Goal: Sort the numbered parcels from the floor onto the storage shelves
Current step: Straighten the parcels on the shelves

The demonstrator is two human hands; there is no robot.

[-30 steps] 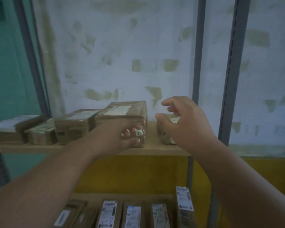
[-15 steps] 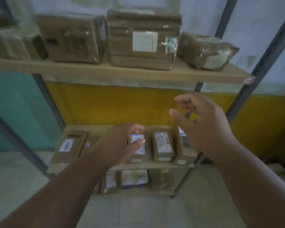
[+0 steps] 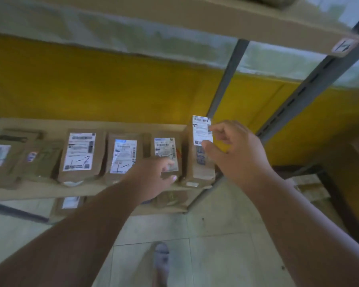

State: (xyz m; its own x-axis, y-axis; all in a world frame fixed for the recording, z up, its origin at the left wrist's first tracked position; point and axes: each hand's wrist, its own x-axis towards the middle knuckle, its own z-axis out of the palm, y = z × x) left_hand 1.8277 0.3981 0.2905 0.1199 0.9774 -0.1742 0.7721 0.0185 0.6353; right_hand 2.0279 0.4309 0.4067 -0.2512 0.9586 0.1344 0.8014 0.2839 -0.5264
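Several brown parcels with white labels lie in a row on the middle shelf (image 3: pixel 39 190). Two of them, one (image 3: pixel 79 156) beside the other (image 3: pixel 122 156), carry hand-written numbers. My left hand (image 3: pixel 151 179) hovers in front of a third parcel (image 3: pixel 165 150), fingers loosely curled and holding nothing. At the row's right end a taller parcel (image 3: pixel 201 162) stands upright. My right hand (image 3: pixel 236 154) is just right of its label, fingers half curled, gripping nothing. Whether either hand touches a parcel is unclear.
The upper shelf board (image 3: pixel 216 19) crosses the top, with a number tag (image 3: pixel 343 45) on its right end. Grey slotted posts (image 3: pixel 298 96) rise on the right. More parcels (image 3: pixel 71 204) sit on the bottom shelf. My foot (image 3: pixel 162 259) stands on the tiled floor. Cardboard (image 3: pixel 311 189) lies at the right.
The view has dropped from the upper shelf to the middle shelf. Both hands came down from the upper-shelf parcels, holding nothing, and now hover by the middle row.
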